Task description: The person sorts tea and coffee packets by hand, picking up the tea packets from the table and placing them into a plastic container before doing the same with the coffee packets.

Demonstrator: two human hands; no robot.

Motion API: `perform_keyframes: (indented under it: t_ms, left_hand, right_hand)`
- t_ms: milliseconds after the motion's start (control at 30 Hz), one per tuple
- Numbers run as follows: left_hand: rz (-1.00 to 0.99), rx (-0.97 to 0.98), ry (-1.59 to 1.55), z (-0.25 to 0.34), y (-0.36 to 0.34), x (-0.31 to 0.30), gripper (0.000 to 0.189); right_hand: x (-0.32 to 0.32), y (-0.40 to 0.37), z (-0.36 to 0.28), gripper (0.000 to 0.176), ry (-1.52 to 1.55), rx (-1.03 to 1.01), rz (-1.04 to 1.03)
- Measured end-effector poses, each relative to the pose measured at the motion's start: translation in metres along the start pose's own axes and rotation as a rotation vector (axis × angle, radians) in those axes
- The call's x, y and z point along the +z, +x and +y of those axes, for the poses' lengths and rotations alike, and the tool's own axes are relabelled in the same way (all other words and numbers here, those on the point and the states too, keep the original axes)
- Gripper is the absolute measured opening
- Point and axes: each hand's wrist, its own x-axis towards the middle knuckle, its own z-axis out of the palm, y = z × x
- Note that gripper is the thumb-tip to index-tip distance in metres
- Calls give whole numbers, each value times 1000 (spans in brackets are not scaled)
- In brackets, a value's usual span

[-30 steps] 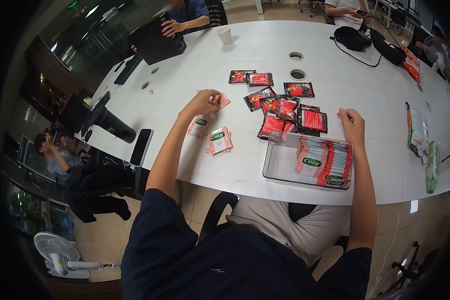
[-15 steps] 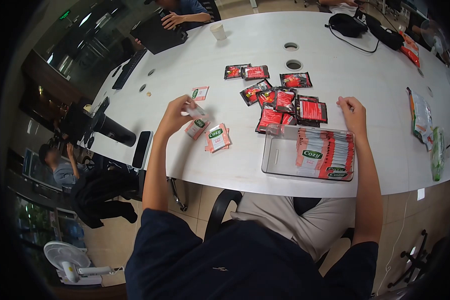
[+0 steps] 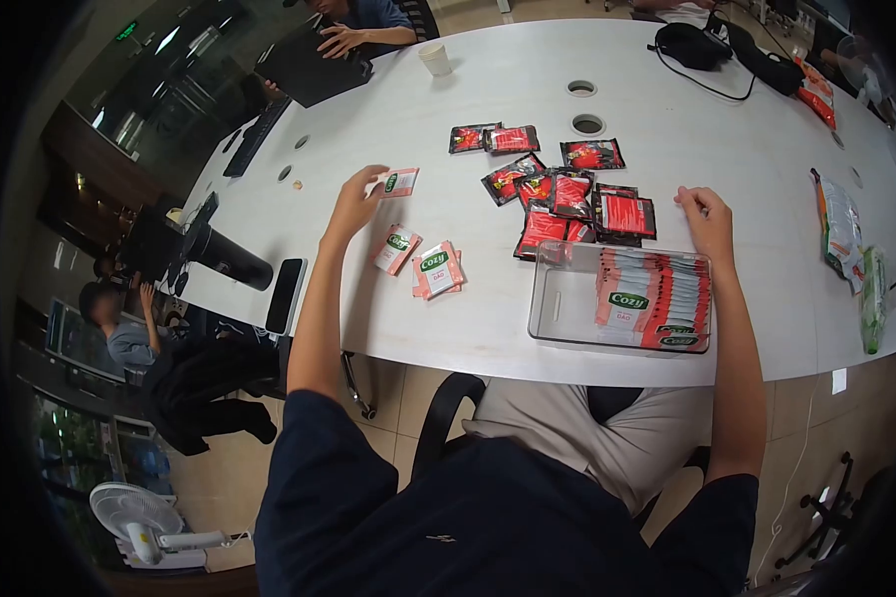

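My left hand point(image 3: 353, 202) is at the left edge of a pink and white Cozy packet point(image 3: 400, 183), thumb and forefinger apart around that edge. Nearer to me lie another Cozy packet point(image 3: 396, 250) and a small overlapping stack of them point(image 3: 438, 271). My right hand point(image 3: 705, 207) rests on the table with its fingers curled in and nothing visible in them. Just in front of its forearm stands a clear box point(image 3: 562, 308), its right part filled with a row of Cozy packets point(image 3: 625, 301). Red and black packets point(image 3: 571, 193) lie in a loose heap behind the box.
On the left are a phone point(image 3: 285, 296), a black tumbler point(image 3: 237, 261) and a keyboard point(image 3: 257, 137). A paper cup point(image 3: 435, 60) stands near a person's hand point(image 3: 340, 41). Snack bags point(image 3: 839, 231) lie right, black pouches point(image 3: 695, 48) at the back.
My left hand has moved away from me, to the farther Cozy packet. The packet it held is no longer between its fingers. My right hand remains on the table.
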Motion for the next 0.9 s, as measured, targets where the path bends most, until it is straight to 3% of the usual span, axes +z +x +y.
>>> perform_keyframes:
  t_ms: [33, 100, 200, 333, 400, 467, 533, 567, 633, 667, 767, 900]
  left_hand:
    - [6, 3, -4, -6, 13, 5, 32]
    - [-81, -175, 317, -6, 31, 13, 40]
    - [-172, -217, 421, -2, 41, 18, 51]
    - [-152, -89, 424, -10, 42, 16, 61]
    - [-95, -230, -339, 10, 30, 3, 74]
    - [-52, -153, -518, 34, 14, -11, 79]
    - [-137, -179, -577, 59, -5, -30, 81]
    - [-146, -183, -574, 63, -15, -40, 81]
    - [-438, -250, -471, 67, -32, -59, 78]
    - [-437, -254, -471, 72, -39, -59, 78]
    - [-627, -270, -60, 68, -51, -54, 79]
    - [-517, -87, 75, 48, -62, -33, 79]
  right_hand:
    - [0, 1, 2, 30, 9, 14, 9]
    - [0, 0, 2, 30, 18, -7, 17]
    - [-2, 1, -1, 30, 30, -19, 27]
    - [-4, -2, -6, 31, 33, 3, 5]
    - [-2, 0, -2, 31, 24, -8, 8]
    - [-1, 0, 2, 31, 18, -4, 23]
    - [-1, 0, 1, 32, 5, -39, 6]
    - [0, 0, 1, 32, 6, -29, 6]
    - [1, 0, 0, 32, 9, -24, -1]
    - [0, 0, -1, 32, 9, -23, -5]
    - [1, 1, -2, 32, 2, 7, -16]
    - [-1, -2, -1, 30, 1, 7, -3]
